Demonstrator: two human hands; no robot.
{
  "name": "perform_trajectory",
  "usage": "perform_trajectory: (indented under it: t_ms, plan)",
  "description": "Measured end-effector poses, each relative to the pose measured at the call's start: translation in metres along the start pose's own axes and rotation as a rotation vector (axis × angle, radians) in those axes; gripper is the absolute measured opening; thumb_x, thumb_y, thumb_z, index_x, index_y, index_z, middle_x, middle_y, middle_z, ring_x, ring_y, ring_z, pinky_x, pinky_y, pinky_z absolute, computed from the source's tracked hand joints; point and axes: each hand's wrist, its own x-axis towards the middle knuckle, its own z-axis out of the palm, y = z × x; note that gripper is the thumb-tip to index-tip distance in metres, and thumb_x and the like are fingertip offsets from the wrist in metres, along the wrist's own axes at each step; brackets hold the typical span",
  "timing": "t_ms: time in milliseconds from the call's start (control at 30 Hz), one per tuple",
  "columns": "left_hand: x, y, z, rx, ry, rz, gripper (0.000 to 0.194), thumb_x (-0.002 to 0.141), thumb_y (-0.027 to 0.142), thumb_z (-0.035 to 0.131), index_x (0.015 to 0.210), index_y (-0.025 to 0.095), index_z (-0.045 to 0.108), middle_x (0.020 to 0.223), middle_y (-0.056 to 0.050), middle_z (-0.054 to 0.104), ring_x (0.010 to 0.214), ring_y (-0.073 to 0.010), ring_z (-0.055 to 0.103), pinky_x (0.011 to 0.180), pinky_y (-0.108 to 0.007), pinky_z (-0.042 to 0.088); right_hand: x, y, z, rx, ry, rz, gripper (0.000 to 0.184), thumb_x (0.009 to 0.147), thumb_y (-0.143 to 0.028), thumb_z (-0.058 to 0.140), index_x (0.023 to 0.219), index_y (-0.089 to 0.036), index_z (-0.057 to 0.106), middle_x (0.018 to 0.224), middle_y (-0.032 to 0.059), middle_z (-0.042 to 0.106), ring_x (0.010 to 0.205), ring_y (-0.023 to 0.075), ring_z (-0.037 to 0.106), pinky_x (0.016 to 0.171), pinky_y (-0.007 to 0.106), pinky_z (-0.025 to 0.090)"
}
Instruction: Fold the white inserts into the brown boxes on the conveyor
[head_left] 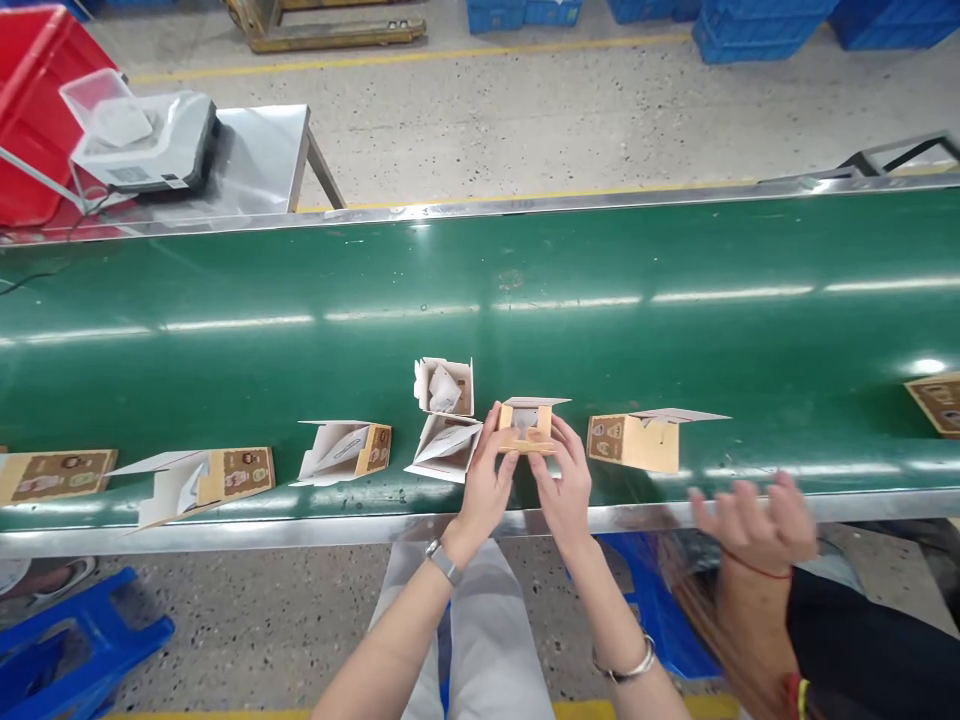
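Observation:
My left hand [491, 470] and my right hand [561, 478] hold a small cardboard box [526, 440] between them, one at each side, fingers closed round its walls. The box's lid flap stands up at the far side, and something pale grey shows inside. Just left of my left hand, an open white-lined box [448, 447] has a pale sachet in it. Behind that stands another open box [465, 388], also with a pale packet inside. To the right of my right hand sits a tan printed box [636, 440] with its flap folded out.
More open boxes stand along the green conveyor belt [570, 250], including a tan box [379, 448] and a longer-flapped box [247, 472]. A co-worker's hand [757, 520] is at the right edge. A grey-white machine [146, 140] sits on a metal table [262, 150].

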Motion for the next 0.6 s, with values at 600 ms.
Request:
perform_trajectory:
  t_ms: [600]
  plan:
    - [0.042,0.013,0.053,-0.502,0.083,-0.322,0.04,0.082,0.019,0.069,0.121,0.023,0.06,0.124,-0.006,0.066,0.113,-0.021,0.063,0.106,-0.038,0.048,0.03,0.015,-0.007,0.052,0.214,0.433,0.064,0.086,-0.061,0.058,0.135,-0.02,0.056,0.13,0.0141,0.064,0.123,0.0322,0.058,0.103,0.051,0.048]
